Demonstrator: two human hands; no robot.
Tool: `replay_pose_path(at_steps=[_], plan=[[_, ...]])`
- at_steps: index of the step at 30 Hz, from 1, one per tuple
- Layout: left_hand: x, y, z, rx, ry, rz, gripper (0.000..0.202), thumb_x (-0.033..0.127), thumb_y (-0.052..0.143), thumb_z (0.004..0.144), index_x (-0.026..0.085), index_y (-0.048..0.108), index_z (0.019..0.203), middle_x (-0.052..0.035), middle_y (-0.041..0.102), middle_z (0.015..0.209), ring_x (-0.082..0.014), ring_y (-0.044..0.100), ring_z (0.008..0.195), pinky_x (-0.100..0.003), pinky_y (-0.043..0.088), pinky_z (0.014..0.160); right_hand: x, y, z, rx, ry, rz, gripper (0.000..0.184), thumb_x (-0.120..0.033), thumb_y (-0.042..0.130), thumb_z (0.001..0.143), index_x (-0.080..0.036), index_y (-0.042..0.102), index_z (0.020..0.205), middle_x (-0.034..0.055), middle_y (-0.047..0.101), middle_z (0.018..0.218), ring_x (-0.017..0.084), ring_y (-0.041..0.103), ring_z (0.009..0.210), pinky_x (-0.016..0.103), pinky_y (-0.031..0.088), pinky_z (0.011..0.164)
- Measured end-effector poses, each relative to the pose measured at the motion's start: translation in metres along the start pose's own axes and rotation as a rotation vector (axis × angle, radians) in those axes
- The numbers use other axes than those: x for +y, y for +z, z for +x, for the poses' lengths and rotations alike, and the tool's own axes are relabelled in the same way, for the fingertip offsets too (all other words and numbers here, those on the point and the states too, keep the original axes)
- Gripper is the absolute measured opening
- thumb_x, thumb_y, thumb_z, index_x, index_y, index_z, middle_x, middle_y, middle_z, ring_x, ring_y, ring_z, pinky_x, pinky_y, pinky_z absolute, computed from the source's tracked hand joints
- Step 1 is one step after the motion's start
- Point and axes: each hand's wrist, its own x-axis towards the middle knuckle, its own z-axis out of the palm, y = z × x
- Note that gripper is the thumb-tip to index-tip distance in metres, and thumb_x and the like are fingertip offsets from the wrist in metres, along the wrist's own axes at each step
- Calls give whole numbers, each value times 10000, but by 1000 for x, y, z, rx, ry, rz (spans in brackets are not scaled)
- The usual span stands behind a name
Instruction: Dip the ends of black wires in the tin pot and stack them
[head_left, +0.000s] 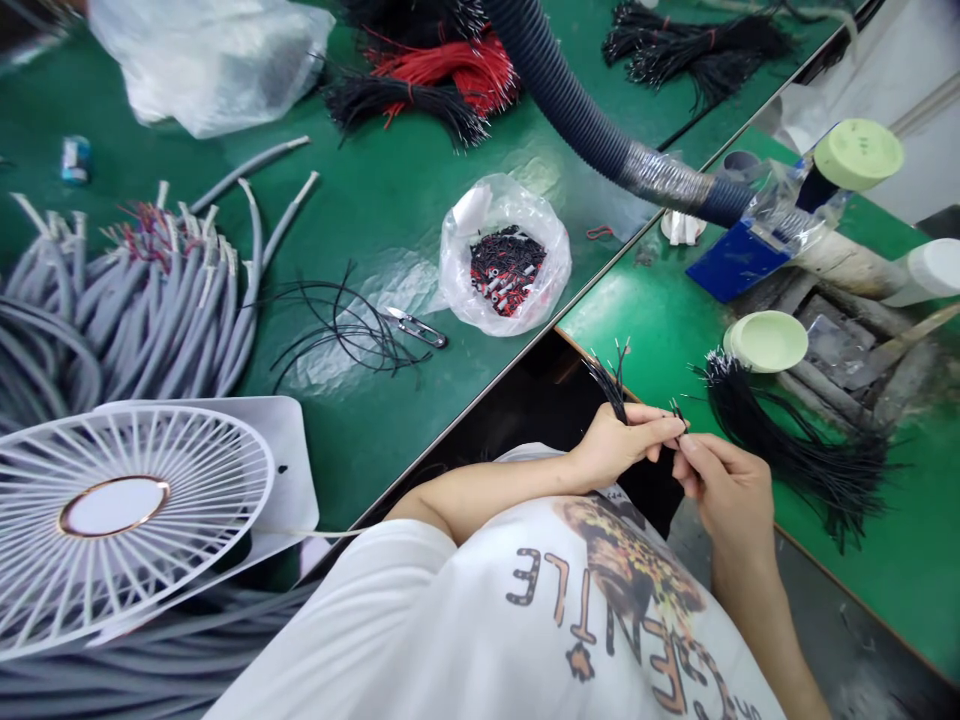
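Note:
My left hand (611, 443) is closed around a small bunch of thin black wires (613, 388), whose stripped silvery ends stick up past the fingers. Close beside it, my right hand (724, 478) pinches the tips of black wires (677, 412) together with my left thumb and finger. Both hands are held in front of my body, above the gap between the two green tables. To the right of them lies a larger bundle of black wires (802, 430) with bare tips.
Grey cables (142, 320) and a white fan (135, 520) occupy the left. A plastic bag (457, 275) of wire scraps, snips (416, 326) and loose black wires (337, 325) lie ahead. A ribbed hose (577, 110) runs to a blue hood (739, 258) near a green cup (769, 342).

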Motion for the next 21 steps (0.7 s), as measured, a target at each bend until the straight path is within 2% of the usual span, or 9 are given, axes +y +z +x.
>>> replay_pose_path(at_steps=[3, 7, 12, 16, 19, 21], plan=[[0, 1, 0, 8, -14, 10, 409, 474, 869, 654, 107, 787, 815, -25, 671, 652, -47, 462, 495, -223, 313, 488, 5, -3, 3, -32, 34, 51, 231, -361, 693, 883, -171, 728, 756, -9, 576, 576, 88, 439, 451, 232, 316, 428], [-3, 0, 2, -3, -42, 19, 432, 489, 852, 680, 103, 795, 864, -33, 670, 650, -46, 450, 482, -225, 265, 470, 6, -4, 5, -11, 31, 57, 207, -355, 708, 872, -176, 742, 775, -23, 554, 568, 82, 433, 448, 226, 310, 423], [-1, 0, 3, -29, -5, -3, 419, 493, 820, 735, 98, 797, 873, -23, 634, 605, -48, 457, 485, -221, 235, 465, 6, -4, 7, 5, 7, 30, 203, -356, 704, 872, -173, 763, 806, -14, 577, 586, 85, 448, 456, 226, 319, 426], [4, 1, 2, -24, 15, 8, 428, 511, 811, 740, 94, 794, 836, -12, 610, 566, -46, 441, 477, -220, 253, 473, 2, -4, 7, 19, -22, -41, 210, -355, 690, 885, -173, 766, 813, -15, 583, 592, 82, 453, 460, 224, 337, 435], [4, 1, 3, -13, 19, 11, 436, 508, 815, 735, 98, 802, 883, 3, 589, 533, -58, 461, 483, -220, 295, 492, -3, -5, 6, 45, -60, -135, 208, -350, 689, 883, -173, 762, 802, -23, 574, 579, 78, 444, 460, 219, 335, 438], [4, 1, 4, -19, 17, 22, 441, 491, 832, 714, 105, 803, 925, -6, 626, 573, -63, 478, 494, -221, 328, 509, -6, -5, 5, 74, -85, -191, 209, -348, 688, 883, -174, 758, 791, -31, 554, 568, 76, 438, 466, 215, 330, 440]])
